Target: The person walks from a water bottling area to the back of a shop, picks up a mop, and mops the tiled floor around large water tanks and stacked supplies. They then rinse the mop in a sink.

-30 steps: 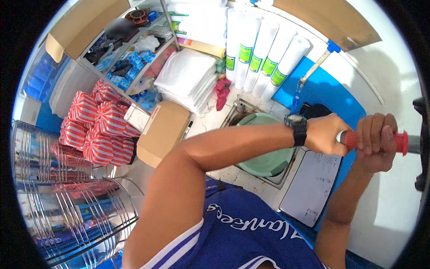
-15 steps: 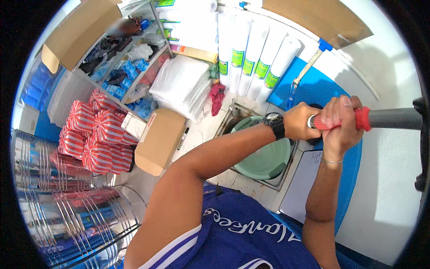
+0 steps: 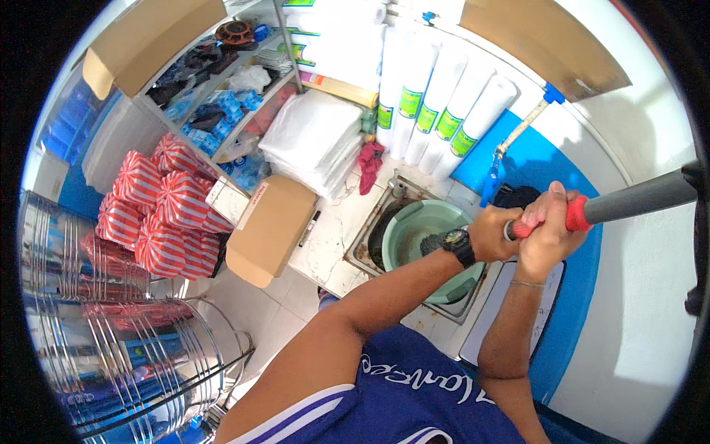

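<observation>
Both my hands are wrapped round the red grip of a grey pole (image 3: 642,195) that runs off toward the right edge. My left hand (image 3: 492,234), below a black wristwatch (image 3: 460,247), closes on the grip's end. Just beside it, my right hand (image 3: 550,235) clasps the grip nearer the shaft, with a thin bracelet at its wrist. Beneath my left forearm, a green basin (image 3: 416,214) sits in a metal sink (image 3: 360,250), partly covered by the arm. The pole's far end is out of view.
White rolls (image 3: 442,111) stand against the wall, left of a tap pipe (image 3: 518,129). Folded white sheets (image 3: 307,133), a cardboard box (image 3: 270,233) and a marker (image 3: 310,229) lie on the counter. Red-striped bundles (image 3: 174,200) and wire racks (image 3: 140,355) are at left; a whiteboard (image 3: 481,325) lies near my right arm.
My hands and the pole's grip have come down toward me, and the pole slants more. The view has shifted a little, and more of the basin shows.
</observation>
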`<state>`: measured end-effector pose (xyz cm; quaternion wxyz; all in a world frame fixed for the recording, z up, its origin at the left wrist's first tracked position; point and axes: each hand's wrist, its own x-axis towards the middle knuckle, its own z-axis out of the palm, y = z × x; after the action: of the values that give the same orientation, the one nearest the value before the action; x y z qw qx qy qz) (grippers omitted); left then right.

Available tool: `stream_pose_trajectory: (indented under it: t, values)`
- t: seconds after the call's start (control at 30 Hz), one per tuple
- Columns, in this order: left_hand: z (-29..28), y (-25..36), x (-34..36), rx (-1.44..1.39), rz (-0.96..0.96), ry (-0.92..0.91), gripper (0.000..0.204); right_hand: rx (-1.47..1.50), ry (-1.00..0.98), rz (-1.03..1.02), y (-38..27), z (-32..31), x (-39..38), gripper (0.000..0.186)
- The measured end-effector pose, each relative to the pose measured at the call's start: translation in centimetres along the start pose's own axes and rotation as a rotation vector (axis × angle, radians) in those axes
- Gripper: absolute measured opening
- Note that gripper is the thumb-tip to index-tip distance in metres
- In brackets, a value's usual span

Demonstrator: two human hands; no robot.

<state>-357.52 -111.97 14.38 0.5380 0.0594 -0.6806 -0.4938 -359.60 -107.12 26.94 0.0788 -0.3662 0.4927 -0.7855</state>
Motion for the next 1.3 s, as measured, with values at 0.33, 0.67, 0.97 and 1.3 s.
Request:
stream_pose_trajectory:
  t: [0.33, 0.67, 0.97, 1.3]
  values:
    - [-1.6, 3.2, -0.6, -0.209, -0.098, -0.410, 0.026, 0.325, -0.791, 0.168, -3.3, -4.0, 1.0, 0.031]
    - [-0.9, 3.3, -2.0, -0.052, -0.131, -0.171, 0.024, 0.319, -0.534, 0.201, -0.4, -4.5, -1.3, 0.032]
    - [-0.6, -1.2, -3.3, 0.193, -0.102, 0.028, 0.033, 0.143, -0.052, 0.083, 3.5, -2.0, -2.0, 0.021]
    - [-1.1, -2.5, -4.3, 0.250, -0.259, 0.089, 0.039, 0.046, 0.018, 0.173, 7.9, -2.4, -1.6, 0.022]
